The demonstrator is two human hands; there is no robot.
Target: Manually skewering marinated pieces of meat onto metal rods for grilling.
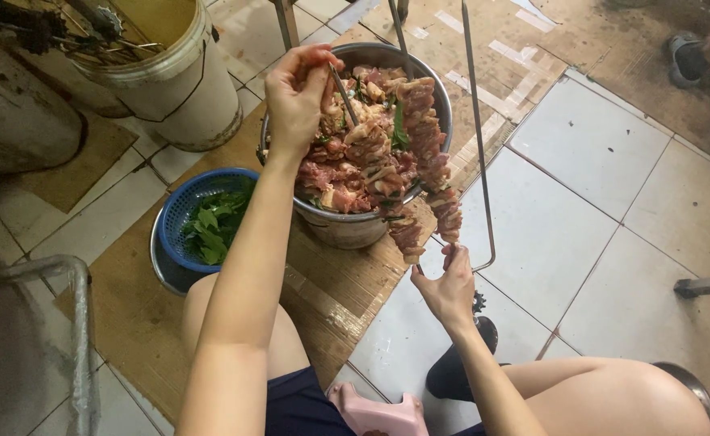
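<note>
A metal pot (347, 228) full of raw marinated meat pieces (347, 161) stands on cardboard on the floor. My left hand (297, 95) is raised over the pot's left rim, fingers pinched on the upper end of a metal skewer (344, 95). My right hand (447, 284) grips the lower end of a long metal fork-like skewer frame (478, 137) near the pot's right side. Two rows of threaded meat (429, 157) hang along the prongs, slanting down from above the pot toward my right hand.
A blue basket of green leaves (208, 220) sits in a metal bowl left of the pot. A dirty white bucket (179, 77) stands at back left. My knees, a pink stool (375, 413) and a black sandal (452, 367) are below. Another person's foot (688, 56) is at top right.
</note>
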